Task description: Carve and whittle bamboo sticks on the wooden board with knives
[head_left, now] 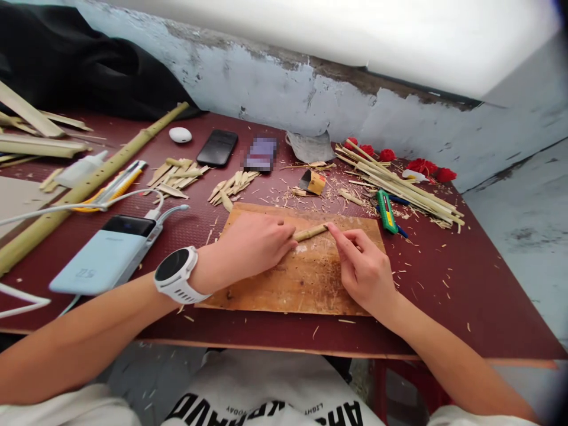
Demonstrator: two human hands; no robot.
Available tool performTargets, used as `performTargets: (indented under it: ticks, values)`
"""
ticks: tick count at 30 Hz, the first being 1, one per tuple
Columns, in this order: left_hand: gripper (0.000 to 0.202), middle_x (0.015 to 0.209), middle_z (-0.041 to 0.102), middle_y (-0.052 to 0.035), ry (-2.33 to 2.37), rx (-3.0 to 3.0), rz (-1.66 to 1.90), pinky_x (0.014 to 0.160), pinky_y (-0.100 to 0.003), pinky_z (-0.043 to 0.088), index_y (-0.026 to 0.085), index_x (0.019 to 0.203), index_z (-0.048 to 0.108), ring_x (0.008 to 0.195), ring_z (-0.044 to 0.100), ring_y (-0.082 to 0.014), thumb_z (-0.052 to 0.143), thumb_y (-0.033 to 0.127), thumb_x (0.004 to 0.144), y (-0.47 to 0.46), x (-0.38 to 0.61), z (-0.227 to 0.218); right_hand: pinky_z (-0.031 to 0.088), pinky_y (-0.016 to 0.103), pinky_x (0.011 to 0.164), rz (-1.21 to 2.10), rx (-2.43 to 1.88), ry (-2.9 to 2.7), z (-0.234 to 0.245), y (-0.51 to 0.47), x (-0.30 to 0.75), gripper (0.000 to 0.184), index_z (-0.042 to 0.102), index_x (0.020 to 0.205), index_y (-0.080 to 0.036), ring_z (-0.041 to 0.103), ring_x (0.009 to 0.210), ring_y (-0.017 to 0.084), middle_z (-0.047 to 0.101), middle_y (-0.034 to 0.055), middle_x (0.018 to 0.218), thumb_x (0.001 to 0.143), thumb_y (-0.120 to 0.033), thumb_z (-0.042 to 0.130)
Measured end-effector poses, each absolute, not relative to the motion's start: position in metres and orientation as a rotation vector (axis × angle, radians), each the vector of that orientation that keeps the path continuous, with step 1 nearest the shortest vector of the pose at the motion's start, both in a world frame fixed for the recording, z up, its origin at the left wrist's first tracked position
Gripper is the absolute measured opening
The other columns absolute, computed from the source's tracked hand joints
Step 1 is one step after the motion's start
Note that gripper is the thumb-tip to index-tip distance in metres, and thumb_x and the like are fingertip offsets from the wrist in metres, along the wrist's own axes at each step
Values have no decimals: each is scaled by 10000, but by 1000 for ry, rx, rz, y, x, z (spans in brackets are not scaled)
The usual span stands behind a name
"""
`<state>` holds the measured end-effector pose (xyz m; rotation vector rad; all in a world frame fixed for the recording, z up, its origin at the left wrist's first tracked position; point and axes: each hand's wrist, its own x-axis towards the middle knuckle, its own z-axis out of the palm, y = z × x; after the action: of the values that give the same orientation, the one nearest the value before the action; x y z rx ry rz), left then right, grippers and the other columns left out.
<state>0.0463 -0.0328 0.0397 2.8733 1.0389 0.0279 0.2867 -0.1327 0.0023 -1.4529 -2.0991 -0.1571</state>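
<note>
A short bamboo stick is held just above or on a worn wooden board; I cannot tell whether it touches the wood. My left hand is closed around its left end, which the fingers hide. At the other end, the fingertips of my right hand pinch the tip, where something small and dark shows. Beyond the board lies a curled piece of sandpaper among fine shavings. A green utility knife rests past the board's far right corner.
Bamboo strips and red flowers lie at the back right. Two phones and a white case sit along the back. To the left are a power bank with cables, a long bamboo tube and piles of bamboo slivers.
</note>
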Motion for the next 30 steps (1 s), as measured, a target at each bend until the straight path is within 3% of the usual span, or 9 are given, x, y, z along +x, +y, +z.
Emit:
performTargets:
  ticks: [8,10,13,17,19,21,25,30]
  values:
    - [288,752,703,-22,731,2651,332,610,-293,417,184,1245,617,670,662,-211,545,399,1067,-33,44,12,546,298,811,-109,-1484,-2176,2,-129,289,563,589,1491,-253,675,952,181,694,65,1129,980,-43,481]
    - [301,841,725,-42,697,2655,382,664,-307,475,181,1283,598,736,685,-217,480,381,1092,-30,44,10,542,307,819,-153,-1533,-2187,2,-128,290,549,603,1474,-256,675,1006,196,715,55,1147,976,-49,499]
    - [378,1127,711,-141,621,2789,480,890,-412,545,136,1332,579,1033,689,-294,475,395,1077,-22,45,10,535,320,811,-220,-1582,-2201,2,-128,290,527,624,1449,-259,670,1020,204,733,38,1168,973,-58,522]
    - [638,1524,479,-257,524,2860,520,1183,-547,423,83,1518,460,1418,480,-392,540,475,1020,-11,44,6,525,333,787,-255,-1569,-2245,1,-128,288,458,667,1397,-253,662,968,205,750,25,1145,987,-88,546]
    - [697,1703,276,-210,484,2852,452,1280,-586,292,148,1609,381,1581,266,-409,532,498,1026,-7,43,3,523,340,795,-257,-1537,-2276,1,-127,288,444,679,1378,-234,656,961,209,751,30,1144,979,-84,554]
    - [716,1769,146,-122,467,2841,365,1310,-626,197,243,1640,365,1632,114,-421,533,569,1024,-6,43,0,525,348,810,-248,-1480,-2319,2,-126,290,449,680,1370,-215,650,961,214,749,37,1152,960,-71,566]
    - [753,1754,228,-66,477,2798,286,1324,-623,153,287,1621,419,1631,129,-419,474,722,1009,-5,43,-3,520,356,818,-251,-1383,-2394,4,-123,296,475,673,1369,-203,631,937,215,751,44,1155,927,-50,589]
    - [550,1720,329,-71,457,2822,304,1340,-557,170,223,1585,472,1625,217,-343,306,486,1131,-4,44,-6,522,365,828,-230,-1282,-2444,5,-122,295,483,672,1366,-205,606,902,210,748,43,1175,924,-32,583]
